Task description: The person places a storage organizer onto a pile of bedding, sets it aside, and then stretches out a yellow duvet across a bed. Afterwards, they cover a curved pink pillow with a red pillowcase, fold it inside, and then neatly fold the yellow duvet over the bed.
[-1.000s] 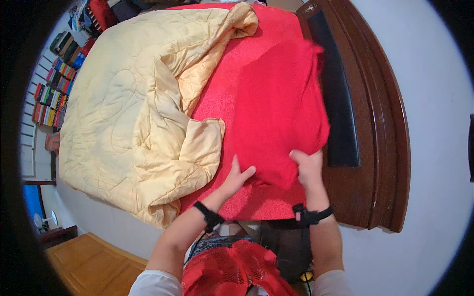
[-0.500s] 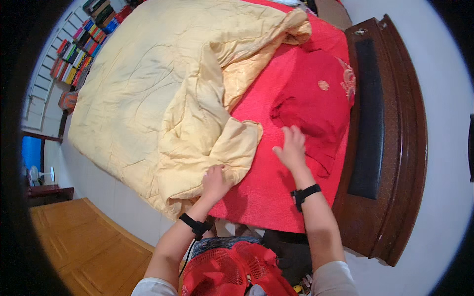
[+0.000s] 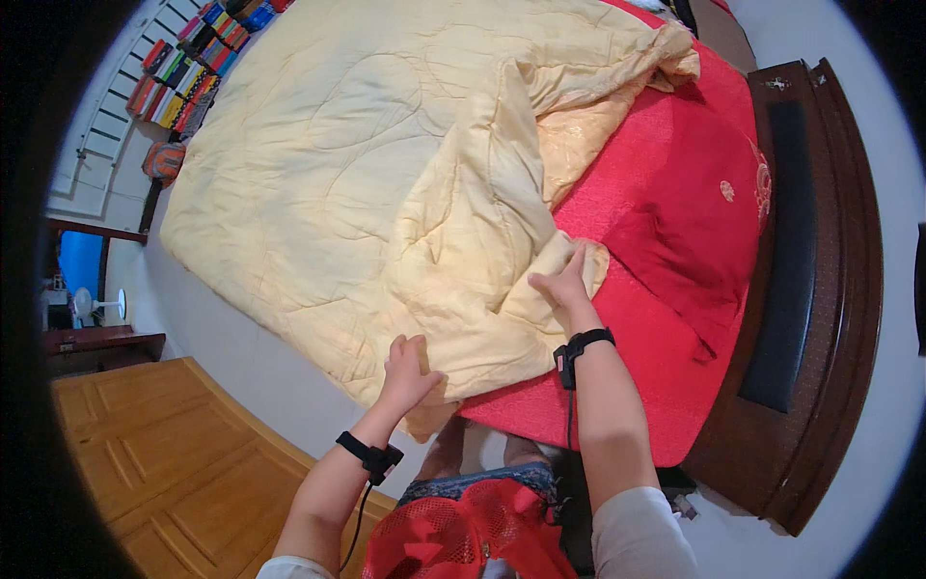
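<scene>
Since pillow let go, hands (image 3: 410, 372) on quilt (image 3: 386, 183).

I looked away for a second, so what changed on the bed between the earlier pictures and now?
Both hands left the dark red pillow and moved left onto the pale yellow quilted comforter. The left hand now grips its near edge; the right hand presses on its folded corner. The pillow stayed on the red bedsheet by the dark wooden headboard.
</scene>
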Motion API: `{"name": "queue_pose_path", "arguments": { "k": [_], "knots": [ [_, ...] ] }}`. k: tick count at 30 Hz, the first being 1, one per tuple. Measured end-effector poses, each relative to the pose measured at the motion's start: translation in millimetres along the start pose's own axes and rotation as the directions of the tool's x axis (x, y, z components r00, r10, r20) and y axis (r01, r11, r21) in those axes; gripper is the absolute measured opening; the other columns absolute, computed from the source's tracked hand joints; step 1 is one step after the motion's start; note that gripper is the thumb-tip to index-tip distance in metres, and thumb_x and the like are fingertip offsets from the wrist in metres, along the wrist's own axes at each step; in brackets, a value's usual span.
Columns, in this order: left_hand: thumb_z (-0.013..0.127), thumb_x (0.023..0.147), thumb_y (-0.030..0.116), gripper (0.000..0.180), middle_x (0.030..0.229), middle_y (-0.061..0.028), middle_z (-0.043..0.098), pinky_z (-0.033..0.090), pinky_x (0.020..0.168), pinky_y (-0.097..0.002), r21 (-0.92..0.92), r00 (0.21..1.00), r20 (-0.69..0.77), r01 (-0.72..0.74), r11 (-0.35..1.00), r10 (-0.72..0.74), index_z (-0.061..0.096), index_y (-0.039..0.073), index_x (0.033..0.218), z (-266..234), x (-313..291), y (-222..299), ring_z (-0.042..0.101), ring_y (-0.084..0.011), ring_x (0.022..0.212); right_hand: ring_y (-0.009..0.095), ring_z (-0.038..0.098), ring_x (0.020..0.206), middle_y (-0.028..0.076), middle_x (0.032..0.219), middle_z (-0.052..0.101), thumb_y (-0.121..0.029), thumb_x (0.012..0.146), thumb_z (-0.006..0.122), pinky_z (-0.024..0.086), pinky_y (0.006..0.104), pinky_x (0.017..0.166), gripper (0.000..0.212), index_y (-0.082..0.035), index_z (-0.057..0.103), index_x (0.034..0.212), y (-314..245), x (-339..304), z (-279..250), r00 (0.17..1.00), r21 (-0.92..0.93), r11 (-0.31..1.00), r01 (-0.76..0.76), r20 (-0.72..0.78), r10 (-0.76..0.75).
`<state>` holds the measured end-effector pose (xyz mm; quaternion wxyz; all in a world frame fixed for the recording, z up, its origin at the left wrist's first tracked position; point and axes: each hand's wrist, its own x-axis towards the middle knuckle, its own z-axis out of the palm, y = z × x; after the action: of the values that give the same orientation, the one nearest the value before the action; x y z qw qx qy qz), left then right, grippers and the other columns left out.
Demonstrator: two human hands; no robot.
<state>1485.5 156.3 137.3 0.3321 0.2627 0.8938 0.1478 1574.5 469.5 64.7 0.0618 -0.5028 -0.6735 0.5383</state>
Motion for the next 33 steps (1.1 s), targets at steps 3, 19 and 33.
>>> {"name": "queue_pose_path", "arguments": {
  "k": [3,19,33],
  "knots": [
    [0.079,0.062,0.030,0.098,0.138,-0.0292,0.025,0.026,0.106,-0.0464,0.002,0.999,0.024,0.046,0.999,-0.046,0.025,0.003,0.138,-3,8,-19,0.024,-0.0427,0.131,0.030,0.043,0.122,0.022,0.134,0.040,-0.018,0.058,0.080,0.039,0.0333,0.100,0.101,-0.001,0.022,0.139,33,-5,27,0.984,-0.001,0.999,-0.049,0.170,0.049],
    [0.058,0.083,0.023,0.036,0.094,-0.0202,0.064,0.049,0.074,-0.0421,-0.318,0.828,0.478,-0.146,0.937,0.292,0.055,0.006,0.115,67,-5,171,0.063,-0.0343,0.083,0.036,0.062,0.089,0.019,0.092,0.064,-0.008,0.073,0.062,0.049,0.0407,0.075,0.025,-0.005,0.061,0.098,-12,-220,-326,0.768,-0.505,0.858,-0.091,-0.584,-0.263],
    [0.059,0.085,0.035,0.068,0.112,-0.0197,0.058,0.050,0.079,-0.0349,-0.296,0.637,0.716,-0.094,0.951,0.285,0.030,0.008,0.140,139,-79,278,0.060,-0.0291,0.098,0.027,0.058,0.106,0.014,0.111,0.061,-0.001,0.077,0.056,0.044,0.0350,0.090,0.039,-0.006,0.055,0.116,131,-309,-332,0.813,0.024,0.999,-0.030,-0.581,0.039]
  ]
}}
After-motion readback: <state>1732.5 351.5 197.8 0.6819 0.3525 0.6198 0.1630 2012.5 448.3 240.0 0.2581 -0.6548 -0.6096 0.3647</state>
